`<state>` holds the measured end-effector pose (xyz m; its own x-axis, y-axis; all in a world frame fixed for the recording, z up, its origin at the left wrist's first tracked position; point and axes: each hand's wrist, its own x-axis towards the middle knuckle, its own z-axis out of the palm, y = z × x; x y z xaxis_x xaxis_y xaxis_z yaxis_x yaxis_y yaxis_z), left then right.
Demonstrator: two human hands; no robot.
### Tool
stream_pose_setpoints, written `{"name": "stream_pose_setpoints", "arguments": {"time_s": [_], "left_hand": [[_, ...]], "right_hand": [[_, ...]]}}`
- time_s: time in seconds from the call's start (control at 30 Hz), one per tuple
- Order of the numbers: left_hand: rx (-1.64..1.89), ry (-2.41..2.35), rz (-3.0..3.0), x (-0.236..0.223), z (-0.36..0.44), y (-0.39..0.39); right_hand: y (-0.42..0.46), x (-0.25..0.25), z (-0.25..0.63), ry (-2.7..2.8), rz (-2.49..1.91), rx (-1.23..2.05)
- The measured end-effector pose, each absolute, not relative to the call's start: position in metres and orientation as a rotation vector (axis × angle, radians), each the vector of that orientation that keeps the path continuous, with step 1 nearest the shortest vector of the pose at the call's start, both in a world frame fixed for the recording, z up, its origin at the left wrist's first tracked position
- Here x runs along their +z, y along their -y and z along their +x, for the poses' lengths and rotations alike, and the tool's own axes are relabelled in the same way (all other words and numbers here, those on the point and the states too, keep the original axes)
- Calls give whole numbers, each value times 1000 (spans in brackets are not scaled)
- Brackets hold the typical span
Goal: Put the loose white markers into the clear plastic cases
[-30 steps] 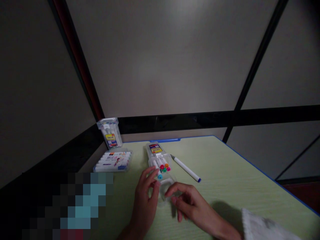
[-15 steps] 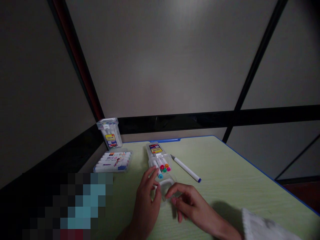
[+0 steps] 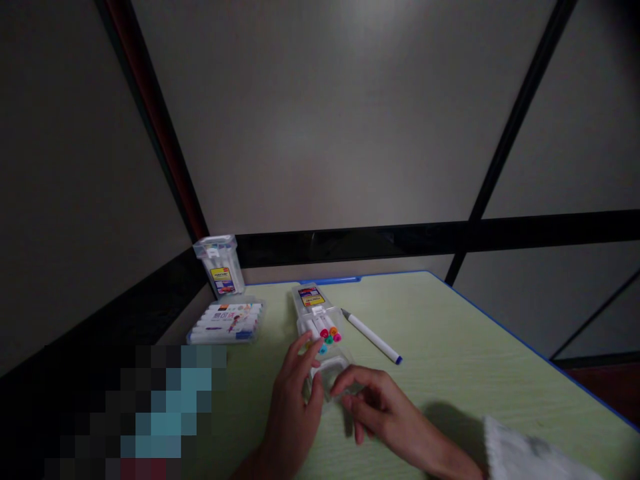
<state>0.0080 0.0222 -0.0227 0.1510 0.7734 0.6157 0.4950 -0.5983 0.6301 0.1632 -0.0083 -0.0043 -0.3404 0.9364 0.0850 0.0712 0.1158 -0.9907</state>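
A clear plastic marker case (image 3: 313,308) lies on the pale green table (image 3: 450,347), its open end toward me, with several colour-tipped markers (image 3: 327,333) showing. My left hand (image 3: 293,400) and my right hand (image 3: 385,413) meet just in front of it, fingers curled around the clear lid (image 3: 330,373) at the case's mouth. My left fingertips touch the marker ends. A loose white marker with a blue cap (image 3: 373,338) lies to the right of the case.
A flat clear pack of white markers (image 3: 227,321) lies at the left, and another marker case (image 3: 220,265) stands upright behind it. The table's blue edge (image 3: 530,347) runs along the right. A blurred patch covers the lower left.
The blue-tipped marker that stuck out of the case has slid further in, pushed by my left fingers. My right hand has hardly moved.
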Motion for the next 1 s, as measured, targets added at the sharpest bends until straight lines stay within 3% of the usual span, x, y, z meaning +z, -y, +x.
{"name": "stream_pose_setpoints", "arguments": {"time_s": [1.0], "left_hand": [[1292, -1256, 2229, -31, 8, -22]], "right_hand": [[6, -7, 164, 1603, -983, 1323]]}}
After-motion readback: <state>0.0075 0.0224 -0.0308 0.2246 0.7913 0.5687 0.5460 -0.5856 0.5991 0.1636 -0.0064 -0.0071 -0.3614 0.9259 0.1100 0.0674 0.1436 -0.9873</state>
